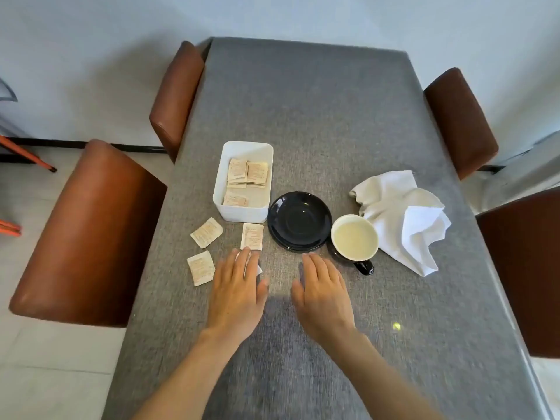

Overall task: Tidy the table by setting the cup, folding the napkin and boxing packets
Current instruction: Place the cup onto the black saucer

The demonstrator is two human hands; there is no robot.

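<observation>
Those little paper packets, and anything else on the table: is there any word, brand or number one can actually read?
Packets in the white box: reddish print, too small and blurred to read.
Loose packets on the table: the same print, also unreadable.
Cup, saucer, napkin: no lettering visible.
Nothing in this view can be quoted.

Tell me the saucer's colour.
The saucer is glossy black, possibly very dark navy; head view.
</observation>
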